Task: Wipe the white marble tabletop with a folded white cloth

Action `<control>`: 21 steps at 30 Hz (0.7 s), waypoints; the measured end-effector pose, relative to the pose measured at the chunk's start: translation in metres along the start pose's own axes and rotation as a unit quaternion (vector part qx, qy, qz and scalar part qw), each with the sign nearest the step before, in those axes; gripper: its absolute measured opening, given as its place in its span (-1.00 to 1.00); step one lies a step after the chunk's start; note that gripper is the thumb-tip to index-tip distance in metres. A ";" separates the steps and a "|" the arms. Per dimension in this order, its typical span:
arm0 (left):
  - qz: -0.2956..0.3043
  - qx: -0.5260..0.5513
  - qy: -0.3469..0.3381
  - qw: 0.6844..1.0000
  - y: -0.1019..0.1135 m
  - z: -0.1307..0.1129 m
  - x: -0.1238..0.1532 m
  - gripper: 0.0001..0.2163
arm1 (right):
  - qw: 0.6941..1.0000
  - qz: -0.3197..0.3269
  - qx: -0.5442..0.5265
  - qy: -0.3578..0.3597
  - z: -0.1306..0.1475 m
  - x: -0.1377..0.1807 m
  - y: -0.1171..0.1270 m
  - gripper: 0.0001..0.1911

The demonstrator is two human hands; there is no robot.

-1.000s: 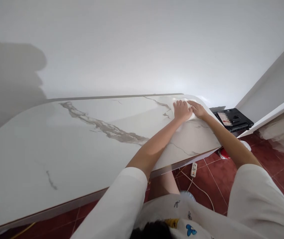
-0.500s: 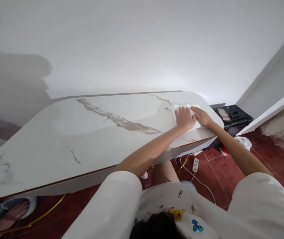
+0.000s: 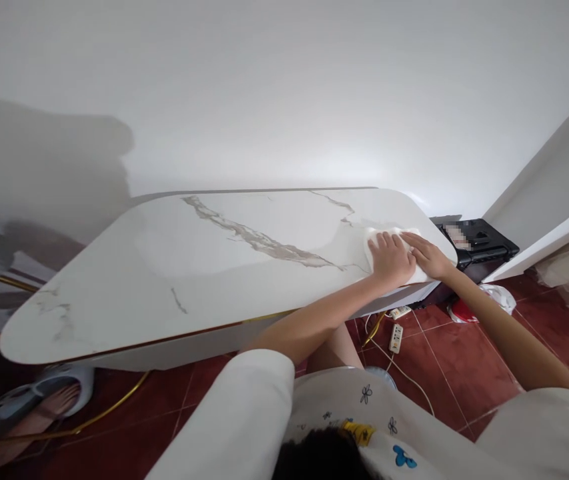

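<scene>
A white marble-look table (image 3: 214,267) with grey veins stands against a white wall. On its right end, close to the near edge, lies a white cloth (image 3: 417,270). My left hand (image 3: 390,259) presses flat on the cloth with the fingers stretched out and together. My right hand (image 3: 427,257) lies flat on the same cloth just to the right, fingers extended. Most of the cloth is hidden under both hands.
A black case (image 3: 479,243) sits past the table's right end. On the red tiled floor lie a white power strip (image 3: 395,338) with its cable and a red and white object (image 3: 474,307). A sandalled foot (image 3: 39,403) shows at the lower left.
Both hands have slid the cloth from the far right corner toward the near edge of the table. The view has pulled back, showing more of the table's left end and the floor.
</scene>
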State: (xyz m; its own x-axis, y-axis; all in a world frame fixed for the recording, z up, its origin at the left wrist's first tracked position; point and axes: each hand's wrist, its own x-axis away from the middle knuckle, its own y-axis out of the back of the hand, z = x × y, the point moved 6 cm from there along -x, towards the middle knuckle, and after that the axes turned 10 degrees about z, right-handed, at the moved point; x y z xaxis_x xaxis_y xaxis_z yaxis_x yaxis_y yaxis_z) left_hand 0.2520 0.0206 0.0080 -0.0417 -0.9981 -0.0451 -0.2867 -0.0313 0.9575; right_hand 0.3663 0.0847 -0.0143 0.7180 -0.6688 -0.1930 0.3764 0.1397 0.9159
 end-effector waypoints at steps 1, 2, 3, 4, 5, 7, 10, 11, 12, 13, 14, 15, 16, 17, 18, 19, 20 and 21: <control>0.002 0.004 -0.003 1.000 -0.002 -0.005 -0.003 -0.47 | 1.000 -0.003 -0.001 -0.003 -0.006 0.002 0.003 -0.45; 0.001 0.008 -0.005 1.000 -0.003 -0.009 -0.007 -0.47 | 1.000 -0.006 -0.001 -0.006 -0.011 0.004 0.006 -0.46; -0.001 0.013 -0.008 1.000 -0.004 -0.013 -0.011 -0.47 | 1.000 -0.008 -0.002 -0.009 -0.017 0.004 0.009 -0.46; -0.005 0.017 -0.010 1.000 -0.005 -0.016 -0.016 -0.46 | 1.000 -0.010 -0.002 -0.010 -0.023 0.003 0.012 -0.46; -0.009 0.021 -0.010 1.000 -0.005 -0.018 -0.021 -0.46 | 1.000 -0.011 -0.002 -0.012 -0.028 0.001 0.013 -0.45; -0.010 0.027 -0.008 1.000 -0.006 -0.018 -0.032 -0.47 | 1.000 -0.014 -0.003 -0.016 -0.036 -0.007 0.016 -0.45; -0.006 0.029 -0.003 1.000 -0.006 -0.011 -0.052 -0.48 | 0.999 -0.027 -0.005 -0.026 -0.047 -0.025 0.017 -0.45; -0.006 0.029 -0.002 1.000 -0.006 -0.007 -0.059 -0.48 | 0.999 -0.031 -0.006 -0.029 -0.050 -0.032 0.017 -0.45; -0.007 0.027 -0.002 1.000 -0.005 -0.003 -0.066 -0.49 | 0.999 -0.034 -0.005 -0.031 -0.053 -0.040 0.016 -0.44; -0.008 0.026 -0.002 1.000 -0.005 0.002 -0.073 -0.49 | 0.999 -0.035 -0.005 -0.032 -0.055 -0.048 0.014 -0.43; -0.009 0.025 -0.002 1.000 -0.004 0.007 -0.080 -0.49 | 0.999 -0.036 -0.004 -0.032 -0.058 -0.056 0.013 -0.42; -0.011 0.025 -0.002 1.000 -0.003 0.012 -0.087 -0.50 | 0.999 -0.037 -0.003 -0.032 -0.060 -0.065 0.011 -0.41; -0.012 0.027 -0.003 1.000 -0.002 0.017 -0.093 -0.51 | 0.999 -0.038 -0.004 -0.032 -0.063 -0.073 0.009 -0.41; -0.013 0.028 -0.002 1.000 -0.001 0.023 -0.099 -0.52 | 0.999 -0.040 -0.004 -0.031 -0.066 -0.082 0.008 -0.42; -0.013 0.030 -0.002 0.999 0.000 0.028 -0.106 -0.54 | 0.999 -0.041 -0.005 -0.031 -0.068 -0.091 0.006 -0.43; -0.014 0.031 -0.002 0.999 0.001 0.033 -0.112 -0.55 | 0.999 -0.041 -0.006 -0.032 -0.071 -0.100 0.004 -0.44; -0.015 0.030 -0.001 0.999 0.003 0.038 -0.118 -0.56 | 0.999 -0.040 -0.006 -0.033 -0.073 -0.108 0.003 -0.45; -0.018 0.028 0.000 0.999 0.004 0.043 -0.124 -0.57 | 0.999 -0.038 -0.005 -0.036 -0.076 -0.117 0.001 -0.45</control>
State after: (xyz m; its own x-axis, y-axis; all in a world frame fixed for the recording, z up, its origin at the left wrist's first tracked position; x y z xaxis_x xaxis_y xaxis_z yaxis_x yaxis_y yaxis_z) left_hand 0.2146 0.1463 0.0052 -0.0302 -0.9965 -0.0782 -0.3413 -0.0632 0.9378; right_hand 0.3268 0.2189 -0.0174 0.6438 -0.7279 -0.2359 0.4340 0.0935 0.8961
